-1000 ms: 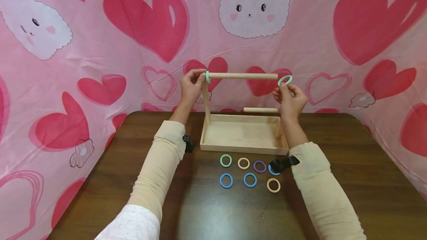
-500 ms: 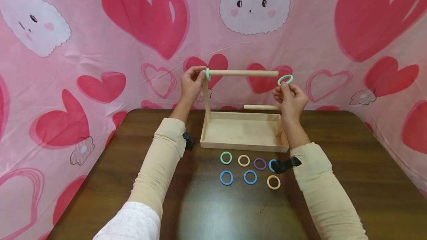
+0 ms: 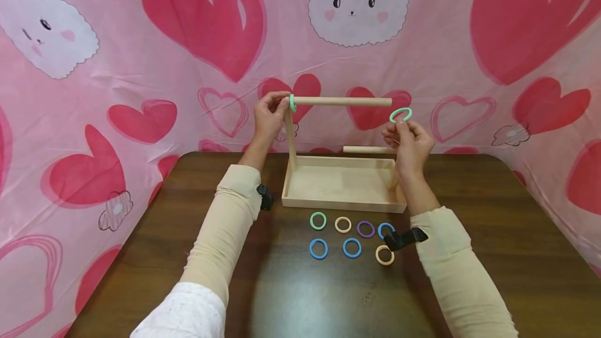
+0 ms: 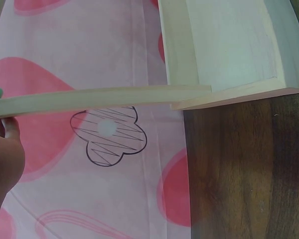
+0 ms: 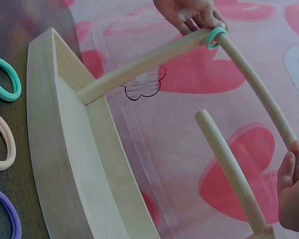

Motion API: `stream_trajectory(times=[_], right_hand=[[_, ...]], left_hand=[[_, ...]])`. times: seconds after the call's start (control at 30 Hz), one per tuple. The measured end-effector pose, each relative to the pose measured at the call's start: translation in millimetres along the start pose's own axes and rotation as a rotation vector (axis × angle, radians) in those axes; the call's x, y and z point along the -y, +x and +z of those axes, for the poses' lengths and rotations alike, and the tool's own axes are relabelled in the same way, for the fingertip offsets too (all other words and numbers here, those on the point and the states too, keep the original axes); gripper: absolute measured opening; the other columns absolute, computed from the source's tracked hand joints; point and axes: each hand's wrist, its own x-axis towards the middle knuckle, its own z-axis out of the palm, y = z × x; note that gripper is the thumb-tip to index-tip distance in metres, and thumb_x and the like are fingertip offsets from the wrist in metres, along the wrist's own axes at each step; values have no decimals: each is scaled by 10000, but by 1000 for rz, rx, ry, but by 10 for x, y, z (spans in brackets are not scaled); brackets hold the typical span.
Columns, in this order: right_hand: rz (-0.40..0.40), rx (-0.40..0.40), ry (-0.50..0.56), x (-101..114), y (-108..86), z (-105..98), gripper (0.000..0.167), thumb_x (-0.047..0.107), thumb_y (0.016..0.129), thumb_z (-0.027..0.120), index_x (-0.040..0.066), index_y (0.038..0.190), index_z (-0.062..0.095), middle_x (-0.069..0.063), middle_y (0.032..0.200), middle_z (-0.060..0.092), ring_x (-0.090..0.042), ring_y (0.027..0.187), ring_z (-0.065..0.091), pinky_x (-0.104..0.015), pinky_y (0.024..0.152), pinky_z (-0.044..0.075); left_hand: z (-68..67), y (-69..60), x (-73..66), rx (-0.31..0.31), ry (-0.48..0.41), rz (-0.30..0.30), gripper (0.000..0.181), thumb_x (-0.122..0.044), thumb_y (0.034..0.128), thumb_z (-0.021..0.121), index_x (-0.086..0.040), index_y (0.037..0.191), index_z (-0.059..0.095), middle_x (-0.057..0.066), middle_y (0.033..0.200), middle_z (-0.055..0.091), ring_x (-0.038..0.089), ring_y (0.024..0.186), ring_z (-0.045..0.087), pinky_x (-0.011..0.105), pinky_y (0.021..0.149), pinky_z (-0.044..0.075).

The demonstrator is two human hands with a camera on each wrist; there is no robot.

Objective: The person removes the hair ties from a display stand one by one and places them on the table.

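A wooden stand with a shallow tray base (image 3: 338,205) stands on the table, a post (image 3: 290,142) rising at its left. From the post's top a long upper rod (image 3: 343,101) runs right to a free end. One mint green ring (image 3: 292,104) sits around the rod against the post. My left hand (image 3: 268,116) grips the stand at that corner, thumb and fingers close to the ring. My right hand (image 3: 414,145) pinches a second mint green ring (image 3: 410,113) just below and right of the rod's free end, apart from it. The right wrist view leaves this held ring out.
Below the upper rod, a shorter rod (image 3: 366,149) points left from the right side. In front of the tray lie several loose rings: green (image 3: 311,221), beige (image 3: 335,225), purple (image 3: 358,229) and blue (image 3: 310,249). A pink patterned cloth (image 3: 347,61) hangs behind the table (image 3: 211,286).
The held ring has dropped slightly relative to the rod's free end. My left hand keeps its place at the corner. The head view has tilted down a little.
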Motion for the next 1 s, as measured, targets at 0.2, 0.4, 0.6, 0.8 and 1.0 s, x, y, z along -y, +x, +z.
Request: stream_trajectory(times=[0.2, 0.4, 0.6, 0.8, 1.0], right_hand=[[39, 16, 17, 33, -79, -11, 222, 25, 980, 600, 48, 766, 656, -4, 632, 715, -88, 556, 706, -196, 557, 585], [109, 38, 58, 65, -178, -46, 241, 33, 998, 587, 61, 771, 663, -5, 648, 725, -89, 566, 708, -191, 572, 583], [177, 53, 102, 82, -260, -89, 244, 33, 1003, 582, 50, 774, 664, -23, 660, 731, -99, 583, 721, -206, 599, 598], [246, 69, 135, 101, -350, -112, 215, 58, 1013, 581, 44, 810, 650, -37, 679, 732, -109, 595, 726, -211, 612, 602], [310, 66, 120, 101, -444, -165, 245, 74, 1027, 559, 65, 802, 654, -25, 679, 728, -107, 606, 725, -210, 623, 602]], left_hand=[[3, -2, -4, 1, 6, -2, 192, 76, 938, 642, 165, 1106, 671, -211, 797, 641, -30, 786, 610, 129, 751, 523], [4, 3, 6, 1, 4, 9, 189, 76, 939, 640, 171, 1099, 669, -215, 792, 645, -33, 777, 611, 127, 748, 525], [-1, 9, 9, 3, -1, 9, 190, 92, 937, 633, 179, 1103, 663, -225, 779, 640, -43, 769, 610, 122, 739, 523], [-8, 7, 2, 6, -4, 1, 194, 87, 940, 632, 175, 1110, 663, -211, 782, 641, -33, 772, 610, 124, 741, 527], [-7, -10, -5, 6, 9, -9, 195, 74, 941, 639, 168, 1109, 671, -218, 788, 637, -36, 778, 609, 123, 749, 528]])
